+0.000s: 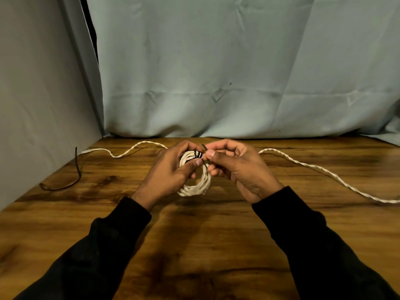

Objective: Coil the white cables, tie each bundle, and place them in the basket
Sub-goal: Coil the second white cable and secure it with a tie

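head view: only view, looks down on both hands over a wooden table (194, 245)
left hand (173, 169): fingers curled round the white coil (195, 188), thumb pressed on its top
right hand (233, 167): just right of the left hand, fingertips pinching the end of the black tie (198, 154)
black tie: several turns already round the top of the coil, ends not secured as far as can be seen
loose cable, left (121, 153): uncoiled, runs out past the left hand
loose cable, right (324, 173): uncoiled, trails well off to the right of the right hand
spare tie (62, 187): black, on the table well left of the left hand
basket: not in view
progress: early; first bundle coiled, tying near its end
left: finish tie, coil and tie the rest, basket all
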